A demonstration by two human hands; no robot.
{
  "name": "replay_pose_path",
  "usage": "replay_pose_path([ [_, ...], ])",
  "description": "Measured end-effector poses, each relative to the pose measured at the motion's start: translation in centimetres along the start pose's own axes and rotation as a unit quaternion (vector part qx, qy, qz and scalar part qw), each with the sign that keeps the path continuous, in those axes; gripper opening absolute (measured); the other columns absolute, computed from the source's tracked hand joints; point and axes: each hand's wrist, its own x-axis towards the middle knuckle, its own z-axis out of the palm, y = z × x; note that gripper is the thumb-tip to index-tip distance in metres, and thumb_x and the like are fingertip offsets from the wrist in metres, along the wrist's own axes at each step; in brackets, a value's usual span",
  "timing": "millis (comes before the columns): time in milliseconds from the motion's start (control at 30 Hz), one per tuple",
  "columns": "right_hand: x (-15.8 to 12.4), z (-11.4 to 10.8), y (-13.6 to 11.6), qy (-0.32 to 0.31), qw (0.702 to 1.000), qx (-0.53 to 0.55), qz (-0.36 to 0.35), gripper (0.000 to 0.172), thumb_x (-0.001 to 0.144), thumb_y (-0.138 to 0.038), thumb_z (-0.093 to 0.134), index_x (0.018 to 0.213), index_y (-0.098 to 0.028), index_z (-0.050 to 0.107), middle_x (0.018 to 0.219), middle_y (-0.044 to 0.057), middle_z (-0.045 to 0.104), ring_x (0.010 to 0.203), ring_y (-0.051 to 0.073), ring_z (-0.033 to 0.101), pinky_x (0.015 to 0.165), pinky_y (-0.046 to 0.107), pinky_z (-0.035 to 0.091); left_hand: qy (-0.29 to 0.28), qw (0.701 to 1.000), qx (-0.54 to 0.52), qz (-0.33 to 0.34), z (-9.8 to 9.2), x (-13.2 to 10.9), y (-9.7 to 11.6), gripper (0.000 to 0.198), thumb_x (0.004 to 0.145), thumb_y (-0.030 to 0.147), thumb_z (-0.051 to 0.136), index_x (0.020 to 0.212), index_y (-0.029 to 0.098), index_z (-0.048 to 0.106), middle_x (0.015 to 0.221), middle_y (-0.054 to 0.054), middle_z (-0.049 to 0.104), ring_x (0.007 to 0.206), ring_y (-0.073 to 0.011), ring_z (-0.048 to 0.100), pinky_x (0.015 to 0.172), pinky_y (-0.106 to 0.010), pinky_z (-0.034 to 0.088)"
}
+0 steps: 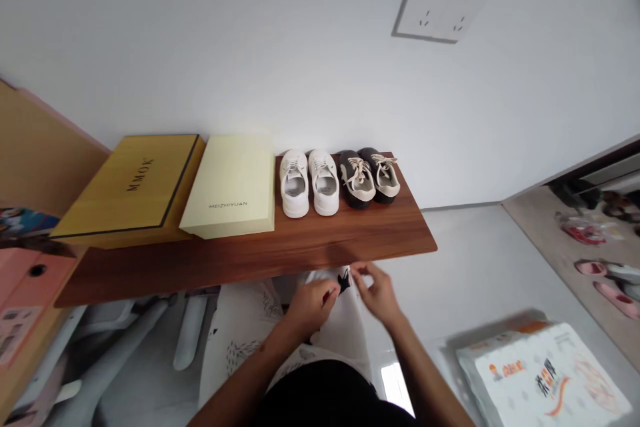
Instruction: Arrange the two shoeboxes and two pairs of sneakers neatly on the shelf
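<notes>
Below the front edge of the wooden shelf [320, 250], my left hand [311, 305] is closed, fingers curled and thumb forward; what it holds, if anything, is hidden. My right hand [376, 290] is close by on the right, thumb and forefinger pinched together at the edge of white fabric. Whether they grip the fabric or something small, I cannot make out. Between the hands a black star-like print [344, 280] shows on the white. On the shelf above stand a pair of white sneakers [325, 197] and a pair of dark sneakers with beige laces [357, 180], side by side.
Left on the shelf lie a yellow box [135, 180] and a cream box [233, 180]. A pink box [35, 293] stands lower left. Wall sockets [443, 3] are above. A white plastic-wrapped pack [545, 373] lies on the floor at right, pink slippers [617, 297] beyond.
</notes>
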Motion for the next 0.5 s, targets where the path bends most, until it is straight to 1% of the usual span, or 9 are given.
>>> replay_pose_path([
  [67,-3.2,4.1,0.7,-0.051,0.999,0.015,0.007,0.017,0.096,-0.035,0.05,0.099,-0.025,0.064,0.084,0.003,0.073,0.075,0.021,0.071,0.071,0.033,0.057,-0.051,0.997,0.016,-0.061,1.8,-2.2,-3.1,0.025,0.095,0.03,0.045,0.095,0.025,0.07,0.093,-0.003,0.075,0.09,-0.0205,0.069,0.084,-0.029,0.049],
  [133,-5.3,7.5,1.2,-0.127,0.991,-0.045,-0.017,0.014,0.091,-0.029,0.053,0.094,-0.026,0.066,0.08,0.002,0.072,0.074,0.022,0.07,0.07,0.034,0.056,-0.081,0.988,0.045,-0.122,2.8,-3.7,-6.0,0.025,0.094,0.027,0.045,0.093,0.025,0.07,0.093,-0.003,0.075,0.092,-0.0216,0.07,0.083,-0.029,0.049],
  [200,-6.4,9.9,1.5,-0.177,0.973,-0.134,-0.06,0.012,0.087,-0.026,0.056,0.085,-0.026,0.068,0.078,0.003,0.072,0.078,0.025,0.07,0.073,0.037,0.054,-0.094,0.979,0.07,-0.168,3.2,-4.6,-8.0,0.023,0.091,0.023,0.047,0.093,0.025,0.07,0.098,-0.003,0.076,0.097,-0.0218,0.07,0.084,-0.029,0.048],
  [267,-6.3,11.2,1.4,-0.202,0.957,-0.186,-0.093,0.014,0.086,-0.026,0.057,0.079,-0.027,0.068,0.078,0.003,0.072,0.08,0.026,0.07,0.074,0.039,0.053,-0.096,0.974,0.078,-0.191,3.2,-4.9,-8.7,0.021,0.088,0.019,0.05,0.093,0.025,0.07,0.102,-0.003,0.076,0.1,-0.022,0.07,0.084,-0.028,0.048],
  [333,-5.3,11.3,1.1,-0.214,0.957,-0.16,-0.115,0.016,0.087,-0.026,0.055,0.081,-0.029,0.069,0.08,0.002,0.073,0.078,0.024,0.069,0.072,0.036,0.053,-0.088,0.978,0.057,-0.179,2.8,-4.5,-7.8,0.022,0.088,0.018,0.051,0.093,0.025,0.071,0.102,-0.003,0.076,0.101,-0.0223,0.07,0.083,-0.028,0.049],
  [400,-3.1,9.9,0.5,-0.187,0.969,-0.099,-0.13,0.018,0.09,-0.026,0.053,0.085,-0.029,0.069,0.082,0.001,0.073,0.076,0.021,0.069,0.071,0.033,0.053,-0.059,0.99,0.01,-0.132,2.1,-3.3,-5.6,0.024,0.089,0.017,0.048,0.092,0.023,0.072,0.1,-0.003,0.076,0.098,-0.0219,0.07,0.08,-0.028,0.051],
  [433,-1.6,8.5,0.3,-0.143,0.978,-0.075,-0.129,0.019,0.091,-0.027,0.051,0.088,-0.029,0.069,0.084,0.002,0.073,0.076,0.02,0.068,0.071,0.032,0.053,-0.033,0.995,-0.018,-0.097,1.7,-2.3,-4.1,0.025,0.091,0.018,0.047,0.093,0.023,0.072,0.099,-0.003,0.075,0.095,-0.021,0.07,0.08,-0.028,0.051],
  [467,0.3,6.8,0.0,-0.08,0.988,-0.063,-0.118,0.02,0.093,-0.028,0.05,0.09,-0.028,0.069,0.085,0.004,0.072,0.077,0.021,0.068,0.073,0.033,0.053,0.001,0.997,-0.044,-0.06,1.1,-1.1,-2.4,0.026,0.093,0.02,0.046,0.095,0.023,0.071,0.099,-0.004,0.075,0.094,-0.0199,0.069,0.081,-0.028,0.052],
  [500,2.5,4.8,-0.1,0.002,0.993,-0.069,-0.097,0.021,0.095,-0.03,0.047,0.092,-0.027,0.068,0.087,0.006,0.072,0.08,0.022,0.067,0.076,0.035,0.053,0.04,0.997,-0.067,-0.02,0.4,0.5,-0.5,0.025,0.094,0.022,0.046,0.1,0.023,0.071,0.101,-0.004,0.074,0.093,-0.0188,0.068,0.081,-0.028,0.053],
])
